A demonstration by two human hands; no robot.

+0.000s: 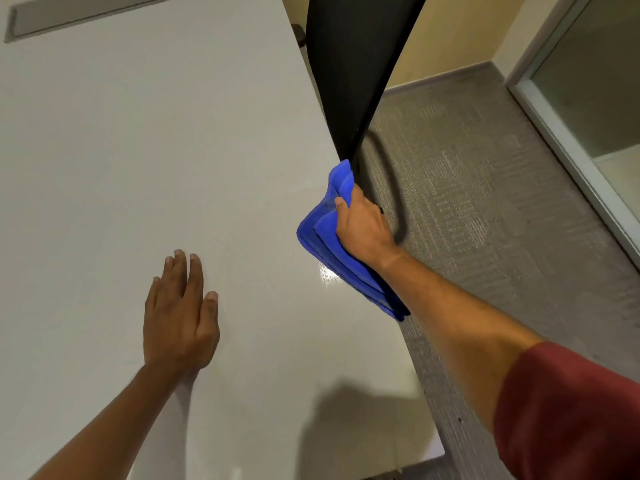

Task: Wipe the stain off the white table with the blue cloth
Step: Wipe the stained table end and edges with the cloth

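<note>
The white table point(145, 161) fills the left and middle of the head view. My right hand point(363, 226) grips a folded blue cloth point(322, 237) at the table's right edge, the cloth's lower end hanging down past the edge. My left hand point(180, 317) lies flat on the table, palm down, fingers together, well left of the cloth. A shiny wet-looking patch point(327, 275) shows on the table just beside the cloth. I cannot make out a distinct stain.
A black chair back point(349, 64) stands against the table's right edge, its curved armrest point(391, 181) just behind my right hand. A grey inset panel point(83, 13) sits at the table's far left. Grey carpet point(485, 202) and a glass door frame point(568, 140) lie to the right.
</note>
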